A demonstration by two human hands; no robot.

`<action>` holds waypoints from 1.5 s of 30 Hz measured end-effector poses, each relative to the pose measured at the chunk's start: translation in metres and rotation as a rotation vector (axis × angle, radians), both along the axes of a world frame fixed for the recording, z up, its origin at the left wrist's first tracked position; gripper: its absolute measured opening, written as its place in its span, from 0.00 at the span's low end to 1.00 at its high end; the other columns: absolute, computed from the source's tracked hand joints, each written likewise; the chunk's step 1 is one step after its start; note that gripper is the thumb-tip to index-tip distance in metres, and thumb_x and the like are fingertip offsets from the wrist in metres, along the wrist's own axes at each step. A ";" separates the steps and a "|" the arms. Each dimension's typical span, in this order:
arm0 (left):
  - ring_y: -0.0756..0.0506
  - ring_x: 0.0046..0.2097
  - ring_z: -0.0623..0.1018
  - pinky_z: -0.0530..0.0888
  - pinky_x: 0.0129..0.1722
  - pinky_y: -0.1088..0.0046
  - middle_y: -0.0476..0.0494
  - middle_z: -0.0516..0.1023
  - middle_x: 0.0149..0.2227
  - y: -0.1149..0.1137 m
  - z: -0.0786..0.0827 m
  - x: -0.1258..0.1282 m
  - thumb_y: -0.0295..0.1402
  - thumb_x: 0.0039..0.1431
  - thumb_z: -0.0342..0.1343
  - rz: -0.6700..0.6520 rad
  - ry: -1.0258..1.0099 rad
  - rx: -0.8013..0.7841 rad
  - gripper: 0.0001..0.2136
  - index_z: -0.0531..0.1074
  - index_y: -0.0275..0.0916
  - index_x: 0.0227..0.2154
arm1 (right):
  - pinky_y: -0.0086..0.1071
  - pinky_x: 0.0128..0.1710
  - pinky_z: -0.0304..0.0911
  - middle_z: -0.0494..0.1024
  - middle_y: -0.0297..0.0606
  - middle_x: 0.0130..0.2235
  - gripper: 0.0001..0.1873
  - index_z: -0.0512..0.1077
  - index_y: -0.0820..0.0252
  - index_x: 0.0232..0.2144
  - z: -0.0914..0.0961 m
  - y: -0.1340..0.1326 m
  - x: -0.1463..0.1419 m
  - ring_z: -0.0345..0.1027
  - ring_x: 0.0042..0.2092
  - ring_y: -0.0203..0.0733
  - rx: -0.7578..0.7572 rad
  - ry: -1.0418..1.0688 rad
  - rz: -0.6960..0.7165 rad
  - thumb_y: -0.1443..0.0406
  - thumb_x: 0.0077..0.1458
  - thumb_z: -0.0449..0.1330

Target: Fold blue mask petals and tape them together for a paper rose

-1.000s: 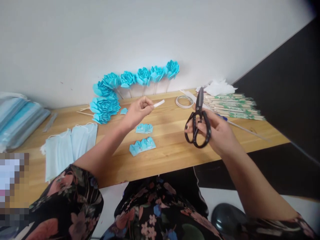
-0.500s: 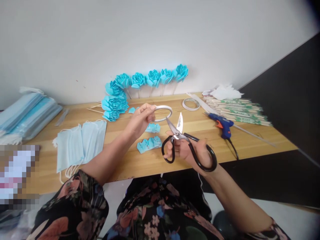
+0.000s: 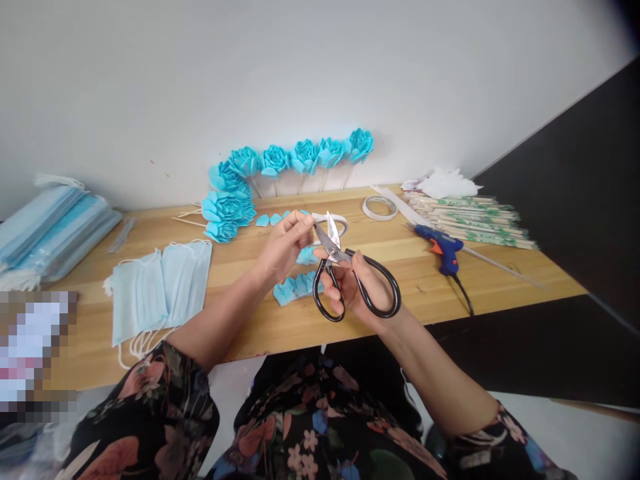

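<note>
Between thumb and fingers, my left hand pinches a thin roll of white tape, held up above the table. My right hand grips black-handled scissors with their blades parted. The blade tips reach the near side of the tape roll, close to my left fingertips; whether the tape lies between them I cannot tell. Below my hands lie pieces of scalloped blue strip, partly covered by the scissors and my right hand. A few small blue petals rest just behind my left hand.
Blue flowers on sticks lean along the wall. Another tape roll, a blue glue gun and a pile of wrapped chopsticks lie at right. Face masks and packed masks are at left.
My right hand has brought the scissors left and up, so the blades now meet the tape roll. My left hand has stayed nearly in place with the roll.
</note>
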State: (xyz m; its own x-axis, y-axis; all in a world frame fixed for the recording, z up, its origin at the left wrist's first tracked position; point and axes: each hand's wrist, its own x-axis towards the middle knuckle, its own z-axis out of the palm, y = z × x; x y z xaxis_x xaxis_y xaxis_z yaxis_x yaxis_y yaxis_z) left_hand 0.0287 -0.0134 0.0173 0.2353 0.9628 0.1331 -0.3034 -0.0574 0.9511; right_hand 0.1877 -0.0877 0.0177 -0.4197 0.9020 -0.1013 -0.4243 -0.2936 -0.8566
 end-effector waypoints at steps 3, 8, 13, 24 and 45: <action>0.52 0.27 0.63 0.66 0.31 0.74 0.55 0.59 0.23 -0.002 0.000 0.000 0.51 0.53 0.66 0.006 -0.039 0.020 0.23 0.62 0.40 0.24 | 0.26 0.17 0.59 0.68 0.31 0.25 0.34 0.78 0.57 0.49 -0.001 0.000 -0.003 0.57 0.23 0.32 0.015 0.018 -0.023 0.39 0.53 0.62; 0.54 0.26 0.60 0.64 0.31 0.76 0.56 0.58 0.21 -0.002 -0.001 0.001 0.50 0.49 0.70 -0.002 -0.122 0.030 0.24 0.62 0.39 0.23 | 0.23 0.15 0.57 0.66 0.28 0.23 0.31 0.78 0.56 0.50 -0.004 -0.004 -0.006 0.52 0.19 0.28 0.030 0.016 -0.077 0.41 0.55 0.62; 0.53 0.28 0.64 0.67 0.34 0.75 0.55 0.62 0.23 -0.002 -0.004 0.001 0.49 0.49 0.70 -0.006 -0.110 0.057 0.22 0.65 0.39 0.26 | 0.22 0.13 0.53 0.63 0.24 0.21 0.29 0.78 0.58 0.49 -0.004 -0.005 -0.005 0.47 0.16 0.25 0.026 -0.018 -0.132 0.43 0.59 0.61; 0.49 0.30 0.69 0.66 0.32 0.72 0.49 0.72 0.27 0.034 -0.009 0.024 0.39 0.60 0.61 0.078 0.628 0.505 0.11 0.69 0.38 0.29 | 0.26 0.19 0.67 0.62 0.22 0.18 0.26 0.79 0.60 0.50 0.011 -0.023 0.027 0.57 0.15 0.27 0.313 -0.257 -0.170 0.48 0.59 0.62; 0.50 0.30 0.69 0.67 0.36 0.71 0.50 0.72 0.23 -0.017 0.012 0.010 0.38 0.49 0.62 -0.064 0.362 -0.002 0.10 0.70 0.39 0.20 | 0.35 0.36 0.68 0.83 0.40 0.33 0.22 0.78 0.58 0.52 -0.018 0.003 0.089 0.77 0.36 0.48 0.683 -1.364 -0.384 0.55 0.59 0.62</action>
